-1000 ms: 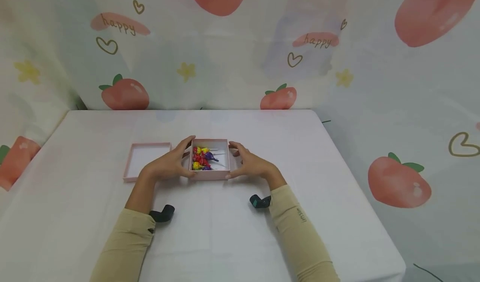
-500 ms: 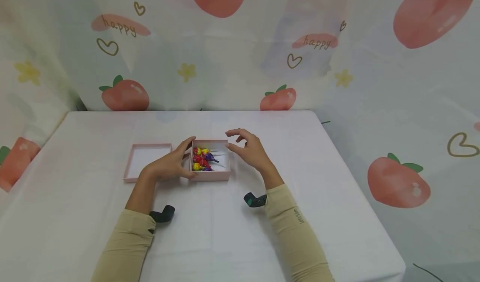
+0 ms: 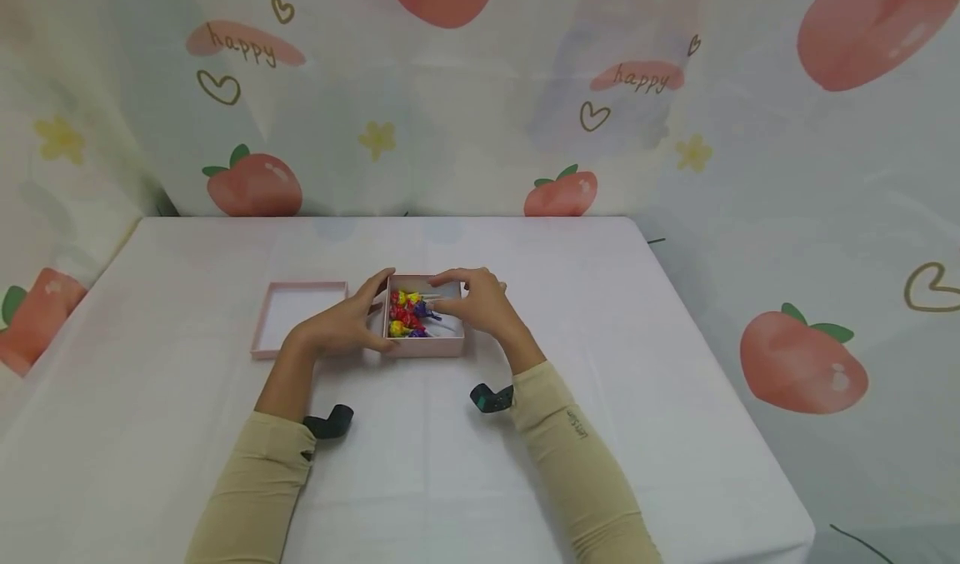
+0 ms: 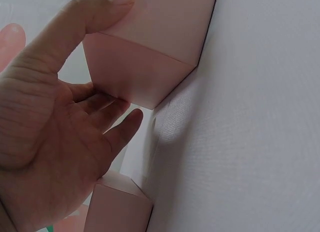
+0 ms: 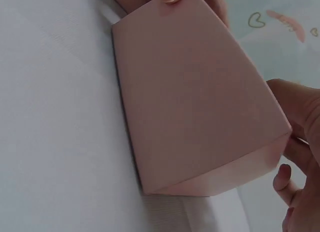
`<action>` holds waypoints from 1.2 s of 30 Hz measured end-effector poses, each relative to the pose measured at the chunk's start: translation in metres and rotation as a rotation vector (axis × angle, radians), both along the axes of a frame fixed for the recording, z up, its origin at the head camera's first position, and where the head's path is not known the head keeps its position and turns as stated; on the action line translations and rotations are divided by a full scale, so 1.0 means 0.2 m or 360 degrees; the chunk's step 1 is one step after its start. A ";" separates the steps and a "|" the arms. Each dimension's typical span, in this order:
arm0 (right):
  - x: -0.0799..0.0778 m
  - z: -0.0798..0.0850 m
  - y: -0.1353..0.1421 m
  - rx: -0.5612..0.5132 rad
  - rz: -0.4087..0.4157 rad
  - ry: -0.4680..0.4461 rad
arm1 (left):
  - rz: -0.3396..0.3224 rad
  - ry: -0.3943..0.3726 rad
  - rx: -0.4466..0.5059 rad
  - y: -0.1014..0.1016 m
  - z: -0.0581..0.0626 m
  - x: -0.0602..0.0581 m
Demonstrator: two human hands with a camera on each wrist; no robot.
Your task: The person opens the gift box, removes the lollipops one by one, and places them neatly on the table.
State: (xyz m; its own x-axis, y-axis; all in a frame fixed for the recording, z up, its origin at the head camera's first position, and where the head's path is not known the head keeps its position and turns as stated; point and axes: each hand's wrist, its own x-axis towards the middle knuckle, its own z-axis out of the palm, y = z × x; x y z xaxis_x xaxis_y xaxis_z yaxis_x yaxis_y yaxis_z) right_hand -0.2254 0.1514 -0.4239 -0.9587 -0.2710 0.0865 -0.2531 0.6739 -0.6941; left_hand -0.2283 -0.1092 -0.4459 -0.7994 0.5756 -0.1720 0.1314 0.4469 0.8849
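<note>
A small pink box (image 3: 426, 347) stands on the white-covered table with its white inside facing up. Several lollipops (image 3: 405, 318) in red, yellow and purple wrappers lie in it, heads to the left and sticks to the right. My left hand (image 3: 337, 326) grips the box's left side, thumb (image 4: 115, 9) on the near wall and fingers toward the far side. Over the right wall reaches my right hand (image 3: 486, 301), thumb and forefinger apart above the lollipop sticks. In the right wrist view the box wall (image 5: 195, 102) hides those fingertips.
The shallow pink lid (image 3: 300, 318) lies inside up, left of the box and partly behind my left hand. A black wrist camera (image 3: 330, 422) sits on each wrist. Beyond the table's far edge hangs a peach-patterned cloth (image 3: 450, 89).
My right hand let go of the box's right side, lifted, then moved left over the open box. The left hand keeps its grip, and the lollipops look the same.
</note>
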 end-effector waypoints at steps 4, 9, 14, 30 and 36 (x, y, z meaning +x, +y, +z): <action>-0.01 -0.04 -0.03 0.0080 0.0029 -0.0036 | -0.0011 -0.0006 0.0026 -0.01 0.00 -0.01; -0.02 -0.06 -0.05 0.0189 0.0013 -0.0019 | -0.0030 -0.0017 0.0060 -0.01 0.00 -0.01; -0.02 -0.02 -0.08 0.0281 0.0021 -0.0049 | -0.0031 -0.0021 0.0066 -0.02 -0.01 -0.02; -0.02 -0.03 -0.11 0.0241 -0.0046 -0.0069 | -0.0051 -0.0034 0.0092 -0.02 -0.03 -0.03; -0.02 -0.05 -0.12 0.0140 -0.0095 -0.0072 | -0.0042 -0.0024 0.0068 -0.02 -0.03 -0.02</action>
